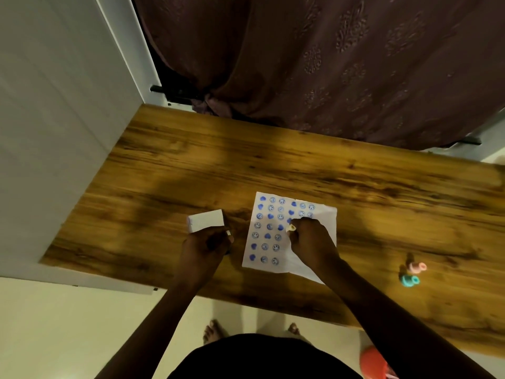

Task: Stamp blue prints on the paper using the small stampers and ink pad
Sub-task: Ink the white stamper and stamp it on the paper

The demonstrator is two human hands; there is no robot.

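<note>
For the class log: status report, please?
Right hand presses yellow stamper on paper. Left hand holds white box. Nothing obstructing.

A wooden table [355, 170] with strong dark grain fills the middle of the view. Behind its far edge hangs a maroon patterned curtain [328, 64], gathered low at its left side. A white panelled wall [54, 105] stands on the left. Below, a cream floor [68, 324] shows, with an orange object [373, 362] near the bottom right edge.
</note>
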